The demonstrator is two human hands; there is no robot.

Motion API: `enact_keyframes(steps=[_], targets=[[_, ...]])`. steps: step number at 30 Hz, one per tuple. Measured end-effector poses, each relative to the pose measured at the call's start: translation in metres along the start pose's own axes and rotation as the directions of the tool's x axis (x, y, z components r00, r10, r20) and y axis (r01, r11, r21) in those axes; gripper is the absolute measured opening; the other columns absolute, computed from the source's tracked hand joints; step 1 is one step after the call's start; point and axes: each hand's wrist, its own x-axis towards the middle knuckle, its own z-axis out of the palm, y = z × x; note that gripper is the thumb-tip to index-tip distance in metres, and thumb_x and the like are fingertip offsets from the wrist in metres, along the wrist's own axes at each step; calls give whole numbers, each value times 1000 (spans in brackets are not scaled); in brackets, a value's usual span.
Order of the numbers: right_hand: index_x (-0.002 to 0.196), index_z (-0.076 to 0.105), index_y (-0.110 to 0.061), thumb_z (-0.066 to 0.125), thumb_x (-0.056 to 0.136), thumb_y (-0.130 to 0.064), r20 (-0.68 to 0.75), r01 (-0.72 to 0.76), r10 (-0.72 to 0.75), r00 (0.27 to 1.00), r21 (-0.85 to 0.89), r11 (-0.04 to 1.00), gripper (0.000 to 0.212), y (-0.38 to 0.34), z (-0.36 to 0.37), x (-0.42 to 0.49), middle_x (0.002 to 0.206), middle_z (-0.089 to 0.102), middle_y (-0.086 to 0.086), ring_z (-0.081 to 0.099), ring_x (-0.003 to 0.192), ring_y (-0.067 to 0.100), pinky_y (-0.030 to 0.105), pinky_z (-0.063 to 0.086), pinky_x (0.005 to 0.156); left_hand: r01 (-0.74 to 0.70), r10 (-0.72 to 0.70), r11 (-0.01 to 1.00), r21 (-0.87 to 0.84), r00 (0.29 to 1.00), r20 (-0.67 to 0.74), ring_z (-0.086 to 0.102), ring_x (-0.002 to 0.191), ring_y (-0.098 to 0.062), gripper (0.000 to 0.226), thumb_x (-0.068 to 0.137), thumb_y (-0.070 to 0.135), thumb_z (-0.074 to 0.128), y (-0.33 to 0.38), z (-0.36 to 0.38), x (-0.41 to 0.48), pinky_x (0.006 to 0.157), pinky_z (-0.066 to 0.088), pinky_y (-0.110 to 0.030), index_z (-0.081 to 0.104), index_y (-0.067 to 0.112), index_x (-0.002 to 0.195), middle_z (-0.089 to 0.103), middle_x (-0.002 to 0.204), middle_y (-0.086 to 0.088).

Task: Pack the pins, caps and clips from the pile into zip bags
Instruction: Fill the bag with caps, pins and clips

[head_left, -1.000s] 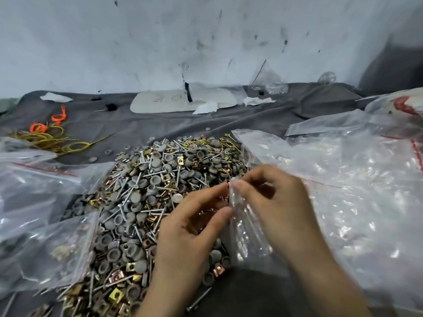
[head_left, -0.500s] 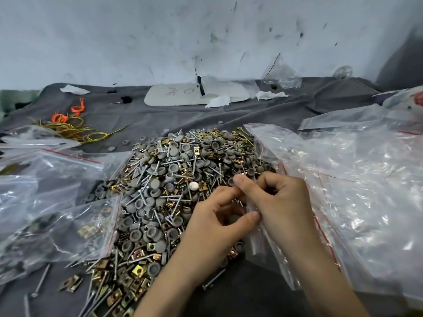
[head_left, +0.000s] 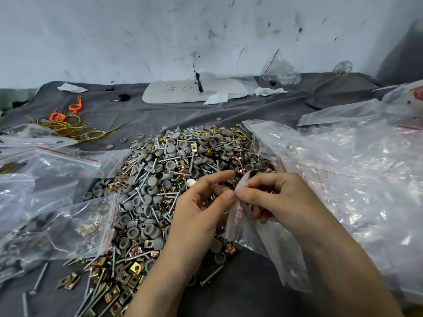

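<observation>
Pinching the mouth of a small clear plastic zip bag (head_left: 251, 234) with left hand (head_left: 196, 213) and right hand (head_left: 281, 200), thumbs meeting at its top. Hanging over the right flank of the pile of grey round caps, silver pins and brass square clips (head_left: 164, 179). Spreading from the middle of the creased grey cloth (head_left: 160, 115) to its near edge. Lying along the left edge: filled clear zip bags (head_left: 68, 225).

handwritten "o" on white board (head_left: 158, 95)
</observation>
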Motion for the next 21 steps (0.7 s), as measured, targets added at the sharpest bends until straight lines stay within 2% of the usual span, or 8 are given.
enact_keyframes(steps=[3, 5, 9, 11, 13, 17, 21], targets=[[65, 75, -19, 73, 77, -11, 37, -32, 31, 999, 19, 999, 15, 0, -3, -1, 51, 58, -2, 53, 46, 7, 18, 42, 43, -48, 47, 995, 92, 999, 8, 67, 76, -14, 11, 85, 12, 67, 0, -1, 0, 70, 55, -26, 75, 17, 88, 69, 78, 0], [64, 73, -16, 73, 78, -11, 42, -59, 58, 997, 23, 998, 16, 0, -3, 0, 53, 58, -2, 53, 48, 8, 18, 42, 44, -77, 78, 987, 141, 997, 1, 68, 78, -16, 18, 90, 2, 64, 0, 0, -1, 72, 57, -26, 74, 16, 84, 72, 81, -2], [61, 68, -15, 70, 81, -8, -8, -76, 76, 997, 50, 996, 22, 0, -2, 2, 53, 58, 0, 52, 48, 10, 19, 41, 43, -123, 118, 977, 173, 992, 38, 70, 80, -7, 8, 86, 14, 70, 5, 1, -2, 72, 54, -17, 74, 19, 92, 75, 86, 3], [58, 66, -17, 71, 81, -9, -39, -68, 70, 997, 45, 997, 25, 0, -1, 3, 52, 59, -1, 52, 47, 10, 19, 41, 44, -135, 117, 961, 240, 989, 88, 72, 85, -6, 18, 84, 11, 72, 5, 2, -3, 75, 53, -14, 72, 22, 99, 76, 91, 7], [59, 65, -16, 72, 80, -9, -55, -58, 59, 997, 19, 998, 24, 1, 0, 3, 50, 58, -3, 52, 47, 8, 19, 41, 44, -135, 108, 944, 300, 989, 103, 73, 89, -7, 30, 87, -2, 70, 6, 2, -4, 78, 54, -15, 72, 24, 102, 77, 94, 7], [60, 60, -15, 73, 80, -9, -50, -61, 59, 997, -32, 998, 25, 4, 2, 3, 48, 56, -5, 52, 45, 7, 19, 42, 44, -113, 82, 925, 364, 992, 99, 73, 91, -9, 33, 90, -4, 64, 6, -3, -2, 84, 57, -23, 73, 24, 103, 77, 93, 6], [53, 58, -16, 70, 78, -6, 2, -92, 92, 996, -8, 996, 30, 2, 3, 3, 48, 54, 0, 51, 45, 11, 20, 41, 45, -124, 114, 900, 418, 992, 49, 73, 81, -11, 33, 89, -6, 63, 5, -4, -2, 75, 58, -24, 70, 23, 102, 76, 86, 3]])
